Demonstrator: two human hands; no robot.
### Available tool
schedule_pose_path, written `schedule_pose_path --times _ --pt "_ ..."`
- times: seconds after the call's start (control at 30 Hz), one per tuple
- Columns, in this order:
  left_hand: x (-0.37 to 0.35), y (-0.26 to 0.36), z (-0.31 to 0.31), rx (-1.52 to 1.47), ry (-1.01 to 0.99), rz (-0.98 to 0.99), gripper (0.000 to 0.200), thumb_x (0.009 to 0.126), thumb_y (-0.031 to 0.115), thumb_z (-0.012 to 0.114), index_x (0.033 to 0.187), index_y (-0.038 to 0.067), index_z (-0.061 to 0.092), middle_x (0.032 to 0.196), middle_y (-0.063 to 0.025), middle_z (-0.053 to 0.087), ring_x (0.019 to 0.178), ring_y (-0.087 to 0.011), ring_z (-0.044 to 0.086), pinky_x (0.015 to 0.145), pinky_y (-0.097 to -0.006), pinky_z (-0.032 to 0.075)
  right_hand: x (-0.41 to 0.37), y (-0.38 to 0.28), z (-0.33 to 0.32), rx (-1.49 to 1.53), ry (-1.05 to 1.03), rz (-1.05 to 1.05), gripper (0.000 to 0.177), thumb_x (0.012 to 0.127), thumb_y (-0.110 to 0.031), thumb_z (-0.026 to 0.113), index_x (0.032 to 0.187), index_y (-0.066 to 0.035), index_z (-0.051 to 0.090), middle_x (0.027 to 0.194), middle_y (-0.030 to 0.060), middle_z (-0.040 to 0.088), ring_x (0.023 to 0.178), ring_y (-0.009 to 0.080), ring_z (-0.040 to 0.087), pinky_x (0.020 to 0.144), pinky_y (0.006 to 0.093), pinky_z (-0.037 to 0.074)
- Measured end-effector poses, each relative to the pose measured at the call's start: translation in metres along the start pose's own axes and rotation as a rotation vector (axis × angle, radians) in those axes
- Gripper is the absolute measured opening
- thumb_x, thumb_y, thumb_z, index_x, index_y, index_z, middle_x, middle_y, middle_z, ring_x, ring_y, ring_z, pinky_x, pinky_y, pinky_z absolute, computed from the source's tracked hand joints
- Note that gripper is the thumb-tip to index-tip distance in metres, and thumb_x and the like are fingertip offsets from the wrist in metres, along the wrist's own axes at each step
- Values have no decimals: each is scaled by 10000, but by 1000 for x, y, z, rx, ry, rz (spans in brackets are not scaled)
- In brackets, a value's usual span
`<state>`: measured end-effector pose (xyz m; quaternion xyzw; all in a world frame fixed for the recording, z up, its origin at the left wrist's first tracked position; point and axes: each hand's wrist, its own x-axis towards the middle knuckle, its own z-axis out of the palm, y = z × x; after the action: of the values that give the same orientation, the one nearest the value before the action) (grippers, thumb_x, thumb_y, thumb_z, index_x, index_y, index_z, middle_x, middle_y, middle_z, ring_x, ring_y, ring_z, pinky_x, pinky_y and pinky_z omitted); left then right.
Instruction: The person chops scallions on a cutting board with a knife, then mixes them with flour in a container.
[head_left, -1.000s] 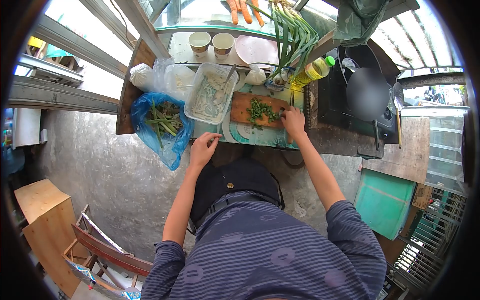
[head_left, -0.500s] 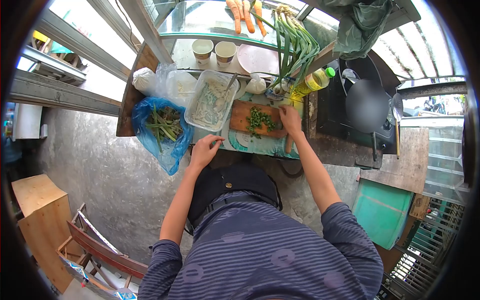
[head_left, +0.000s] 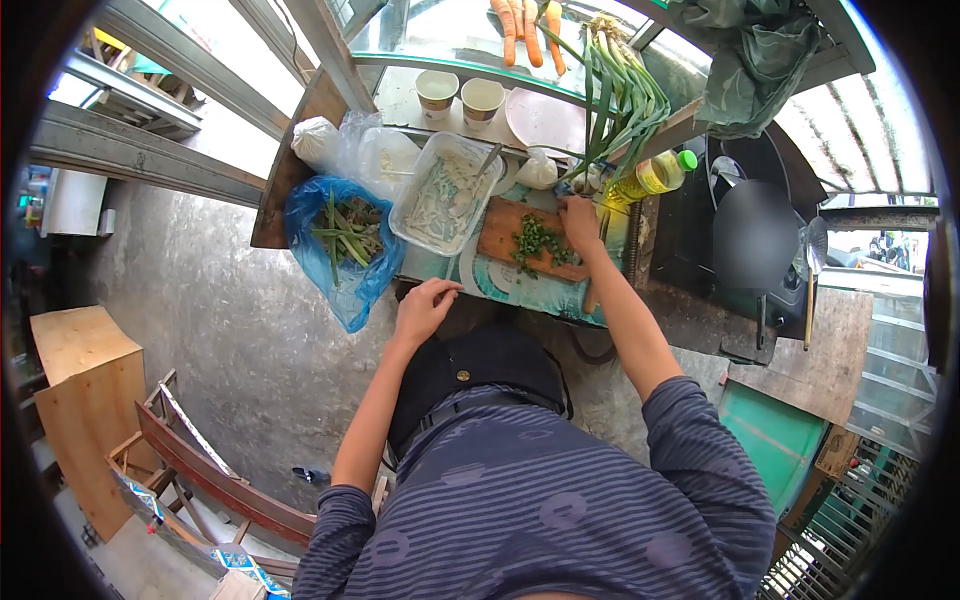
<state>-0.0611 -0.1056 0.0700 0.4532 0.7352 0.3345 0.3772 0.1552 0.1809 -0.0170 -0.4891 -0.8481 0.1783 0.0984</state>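
Chopped green onion [head_left: 535, 240] lies in a small pile on a wooden cutting board [head_left: 499, 228]. My right hand [head_left: 579, 222] is at the board's upper right corner, fingers bent together; whatever they may hold is too small to make out. A brown handle [head_left: 591, 297] shows under my right wrist, beside the board. My left hand [head_left: 427, 308] hovers at the table's front edge, thumb and fingers close together, with nothing visible in them. Left of the board sits a clear plastic tub [head_left: 440, 200] with a pale mixture and a spoon in it.
A blue bag [head_left: 345, 278] of green trimmings hangs at the table's left. Behind are two paper cups [head_left: 437, 95], a pink plate [head_left: 545, 122], green onions [head_left: 630, 95] and carrots [head_left: 531, 38]. An oil bottle [head_left: 650, 178] and a stove with a pan [head_left: 755, 235] stand right.
My right hand has moved up along the board's right side toward its far corner. The whole view has shifted slightly; my left hand stays near the table's front edge.
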Motion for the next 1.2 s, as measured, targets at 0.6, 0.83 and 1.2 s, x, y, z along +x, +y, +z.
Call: schedule_pose_path --times 0.6,0.83,1.2 --pt "52 12 105 336 -17 9 218 829 243 677 986 92 673 977 -73 641 859 -290 646 714 -411 527 -7 -6 -23 -86 -100 172 283 847 -336 654 881 -62 714 811 159 690 795 346 664 694 442 515" --pt "48 19 119 407 58 1 217 786 232 743 910 75 656 939 -63 651 830 -267 659 670 -401 528 9 -24 -9 -255 -146 195 340 801 -392 707 880 -63 665 837 129 681 783 322 678 629 439 531" --pt "53 10 135 531 118 237 122 805 216 701 837 106 658 847 -43 633 788 -250 652 633 -387 523 -6 -24 -26 47 -39 222 273 795 -361 673 840 -96 719 795 106 695 766 315 669 674 427 517"
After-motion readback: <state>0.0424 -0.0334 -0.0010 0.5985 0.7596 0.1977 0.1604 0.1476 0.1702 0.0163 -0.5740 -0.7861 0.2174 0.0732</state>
